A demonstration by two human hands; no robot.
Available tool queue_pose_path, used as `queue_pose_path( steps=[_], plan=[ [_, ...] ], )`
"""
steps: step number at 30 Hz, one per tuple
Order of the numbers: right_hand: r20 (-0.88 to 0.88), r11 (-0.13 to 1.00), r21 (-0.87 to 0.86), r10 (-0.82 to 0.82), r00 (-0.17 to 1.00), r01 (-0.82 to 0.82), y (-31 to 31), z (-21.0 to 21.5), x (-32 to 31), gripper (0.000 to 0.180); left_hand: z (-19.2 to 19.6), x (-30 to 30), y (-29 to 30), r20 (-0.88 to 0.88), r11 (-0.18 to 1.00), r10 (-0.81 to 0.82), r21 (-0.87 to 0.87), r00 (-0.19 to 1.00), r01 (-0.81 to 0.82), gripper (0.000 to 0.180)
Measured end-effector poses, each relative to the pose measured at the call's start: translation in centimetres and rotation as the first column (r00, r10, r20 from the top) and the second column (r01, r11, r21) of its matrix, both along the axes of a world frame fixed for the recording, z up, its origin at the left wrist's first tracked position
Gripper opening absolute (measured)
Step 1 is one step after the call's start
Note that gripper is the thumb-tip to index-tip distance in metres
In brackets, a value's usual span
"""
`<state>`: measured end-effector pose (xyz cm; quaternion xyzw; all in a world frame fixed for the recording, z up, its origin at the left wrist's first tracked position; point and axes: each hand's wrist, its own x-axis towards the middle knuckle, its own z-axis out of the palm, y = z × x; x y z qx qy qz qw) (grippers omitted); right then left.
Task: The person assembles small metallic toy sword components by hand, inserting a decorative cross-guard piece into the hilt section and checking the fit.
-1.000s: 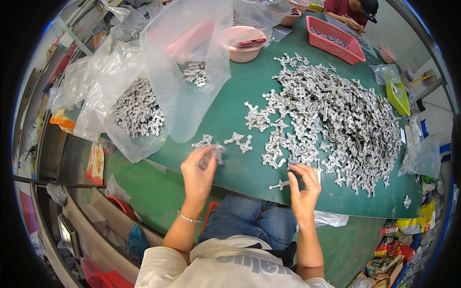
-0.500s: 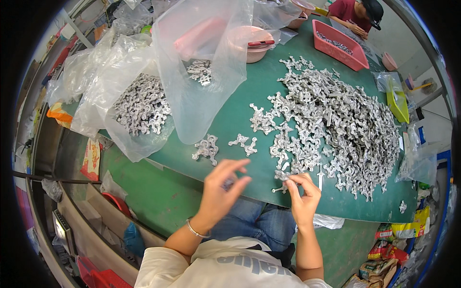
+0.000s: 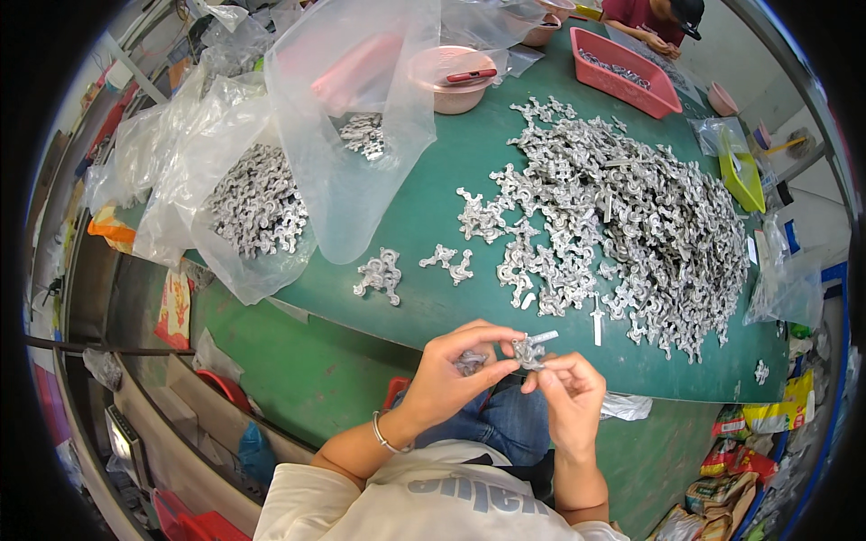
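Shows 1 small metal piece, dull silver-grey, with rounded, knobbly parts and an uneven outline. Is pinched between the fingertips of the left hand and the right hand, near the front edge of the green table. Touches the left fingertips on 1 side and the right fingertips at the lower right. Has a pale, flat bar at the top, slanting up to the right; cannot tell whether joined to the piece or only against it. Includes more grey metal tucked within the curled left fingers, mostly covered, too hidden to count.
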<state>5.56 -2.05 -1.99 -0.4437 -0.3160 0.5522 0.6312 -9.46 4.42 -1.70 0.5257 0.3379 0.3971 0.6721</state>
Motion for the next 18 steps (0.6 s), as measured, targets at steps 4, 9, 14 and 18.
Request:
queue_pose_path(
  steps=[4, 9, 14, 18],
  plan=[
    [0.615, 0.956, 0.290, -0.223, 0.757, 0.046, -0.2, 0.5, 0.0, 0.014, -0.2, 0.0, -0.4, 0.028, 0.996, 0.038, 0.075, 0.999, -0.040, 0.019],
    [0.641, 0.943, 0.332, -0.229, 0.733, 0.004, -0.8, 0.6, 0.2, 0.012, 0.1, -0.3, -0.7, 0.088, 0.989, -0.012, -0.147, 0.996, 0.025, 0.009],
    [0.151, 0.997, 0.072, -0.029, 0.988, 0.019, -1.0, 0.9, 0.3, 0.004, 0.6, -0.1, -0.7, 0.092, 0.933, -0.032, -0.354, 0.995, 0.063, 0.012],
    [0.066, 0.998, 0.059, 0.017, 0.998, -0.021, -0.8, 0.8, 0.5, 0.011, 0.6, -0.1, -0.7, 0.110, 0.925, -0.033, -0.373, 0.993, 0.072, 0.013]
  ],
)
